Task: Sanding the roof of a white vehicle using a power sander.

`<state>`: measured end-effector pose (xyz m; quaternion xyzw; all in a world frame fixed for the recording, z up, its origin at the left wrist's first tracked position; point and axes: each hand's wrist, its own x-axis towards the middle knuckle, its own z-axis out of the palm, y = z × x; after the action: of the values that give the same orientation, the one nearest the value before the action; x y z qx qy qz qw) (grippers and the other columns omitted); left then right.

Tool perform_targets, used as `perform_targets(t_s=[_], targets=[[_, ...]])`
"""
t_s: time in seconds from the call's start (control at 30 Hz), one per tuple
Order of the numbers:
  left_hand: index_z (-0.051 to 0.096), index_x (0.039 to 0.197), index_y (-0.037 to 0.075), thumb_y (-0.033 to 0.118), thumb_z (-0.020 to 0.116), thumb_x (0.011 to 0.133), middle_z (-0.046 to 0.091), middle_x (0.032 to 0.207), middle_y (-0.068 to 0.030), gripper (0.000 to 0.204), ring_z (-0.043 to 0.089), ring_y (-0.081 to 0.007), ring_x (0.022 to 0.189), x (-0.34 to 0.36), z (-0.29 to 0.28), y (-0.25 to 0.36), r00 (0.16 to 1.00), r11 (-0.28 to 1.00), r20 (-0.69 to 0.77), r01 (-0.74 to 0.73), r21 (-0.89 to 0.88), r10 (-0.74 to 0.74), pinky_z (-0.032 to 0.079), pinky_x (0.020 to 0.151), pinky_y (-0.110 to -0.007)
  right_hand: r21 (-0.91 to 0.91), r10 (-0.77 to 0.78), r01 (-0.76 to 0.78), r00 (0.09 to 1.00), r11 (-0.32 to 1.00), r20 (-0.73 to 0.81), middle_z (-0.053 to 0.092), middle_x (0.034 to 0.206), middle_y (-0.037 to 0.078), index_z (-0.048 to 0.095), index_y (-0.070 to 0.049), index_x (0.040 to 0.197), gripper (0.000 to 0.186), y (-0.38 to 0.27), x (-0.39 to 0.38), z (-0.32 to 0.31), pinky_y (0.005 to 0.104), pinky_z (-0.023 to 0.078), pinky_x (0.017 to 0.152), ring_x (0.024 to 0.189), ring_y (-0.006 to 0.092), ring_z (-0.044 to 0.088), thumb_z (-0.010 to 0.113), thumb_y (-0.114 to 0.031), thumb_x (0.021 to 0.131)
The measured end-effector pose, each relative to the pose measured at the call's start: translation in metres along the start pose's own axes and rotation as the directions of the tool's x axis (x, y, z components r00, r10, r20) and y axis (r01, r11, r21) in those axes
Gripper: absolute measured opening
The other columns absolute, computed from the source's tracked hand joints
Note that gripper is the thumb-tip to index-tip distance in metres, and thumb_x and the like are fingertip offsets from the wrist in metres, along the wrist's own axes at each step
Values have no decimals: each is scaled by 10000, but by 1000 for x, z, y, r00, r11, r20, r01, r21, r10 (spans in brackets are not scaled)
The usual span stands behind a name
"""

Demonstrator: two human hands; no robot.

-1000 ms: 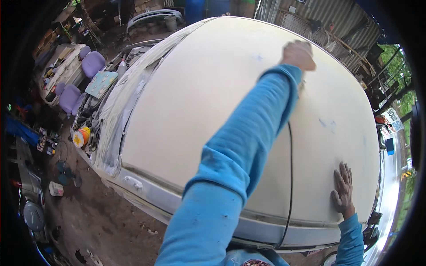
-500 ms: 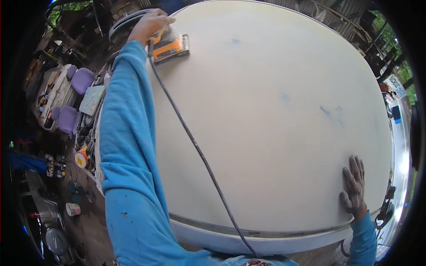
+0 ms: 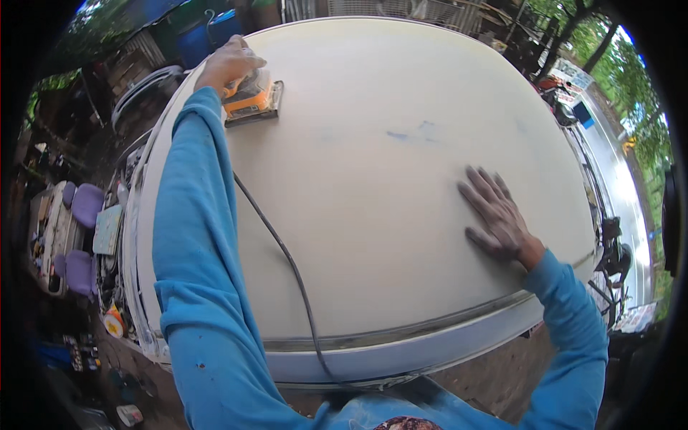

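Note:
A broad, pale cream panel, like a vehicle roof (image 3: 351, 215), spreads out in front of me, with faint bluish patches on it. At its far left edge my left hand (image 3: 228, 66) is closed over the top of an orange and black electric sander (image 3: 251, 100), whose flat pad rests on the panel. The sander's dark cord (image 3: 290, 261) runs back across the surface toward my body. On the right, my dusty right hand (image 3: 494, 215) lies flat on the panel, fingers spread, holding nothing.
A grooved trim edge (image 3: 401, 333) borders the panel nearest me. To the left are purple seats (image 3: 86, 206) and a container with an orange and white top (image 3: 113, 324). Blue barrels (image 3: 195, 44) stand beyond the far left. A bright metal sheet (image 3: 631, 208) lies at right.
My view has shifted to the right. My right hand has slid inward and farther up the panel. The sander, still in my left hand, sits by the left edge.

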<state>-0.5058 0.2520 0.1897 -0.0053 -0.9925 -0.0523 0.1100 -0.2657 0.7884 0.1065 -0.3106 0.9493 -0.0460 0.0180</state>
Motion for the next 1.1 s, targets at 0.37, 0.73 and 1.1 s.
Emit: perform_targets(t_s=[0.37, 0.73, 1.1], targets=[[506, 1409, 32, 446, 734, 849, 621, 1398, -196, 733, 656, -348, 1216, -11, 2, 215, 995, 991, 52, -78, -113, 84, 579, 970, -410, -21, 211, -213, 974, 977, -76, 189, 1706, 189, 229, -32, 1628, 834, 117, 220, 4, 475, 118, 1296, 1593, 313, 141, 308, -626, 1048], [537, 1400, 64, 466, 701, 856, 636, 1382, -179, 696, 637, -345, 1248, 28, 22, 225, 996, 997, 47, -73, -37, 74, 522, 1031, -423, 7, 197, -197, 974, 980, -110, 203, 1704, 181, 230, 10, 1616, 854, 156, 238, 5, 458, 131, 1297, 1590, 308, 159, 295, -626, 1051], [553, 1365, 87, 454, 744, 838, 662, 1321, -212, 670, 620, -374, 1259, 11, 9, 248, 998, 996, 51, -43, -80, 47, 469, 1065, -429, -30, -31, 28, 994, 999, -103, 248, 1663, 262, 297, 83, 1562, 948, 40, 2, 11, 475, 137, 1293, 1563, 373, 218, 432, -659, 989]])
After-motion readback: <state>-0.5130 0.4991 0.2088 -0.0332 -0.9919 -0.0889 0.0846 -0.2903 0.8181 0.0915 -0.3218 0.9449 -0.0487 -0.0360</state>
